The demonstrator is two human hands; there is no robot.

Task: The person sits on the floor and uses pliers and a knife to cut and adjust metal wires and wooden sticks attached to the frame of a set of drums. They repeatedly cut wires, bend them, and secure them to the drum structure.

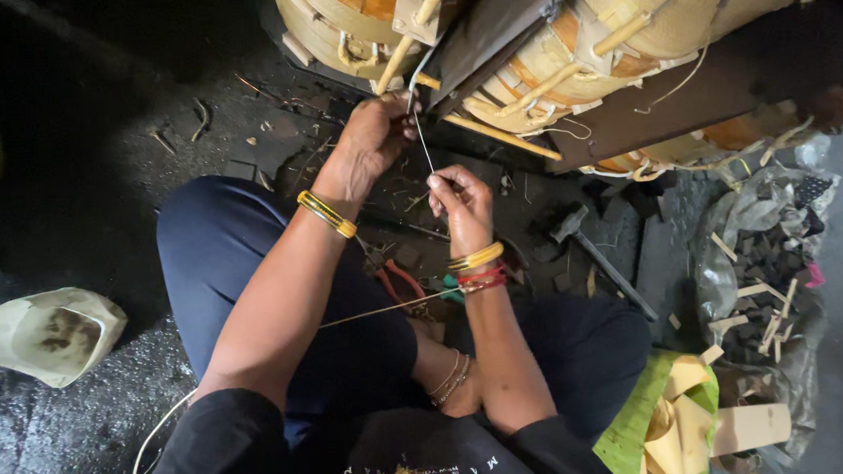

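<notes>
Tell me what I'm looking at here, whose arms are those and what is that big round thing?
The picture comes from a camera worn on a person's head, looking down, so the arms are the person's own. They sit cross-legged on a dark, dirty floor. In front of them is a big machine part made of cream-coloured wound coils with wooden sticks pushed in.

The left hand reaches up to the coils, and the right hand pinches a thin pale wire stretched between the two hands. Both wrists wear gold-coloured bangles.

On the floor lie red-handled pliers near the knees, a dark metal hammer to the right, a dented cream bowl to the left, and a clear plastic bag of wood scraps.
</notes>
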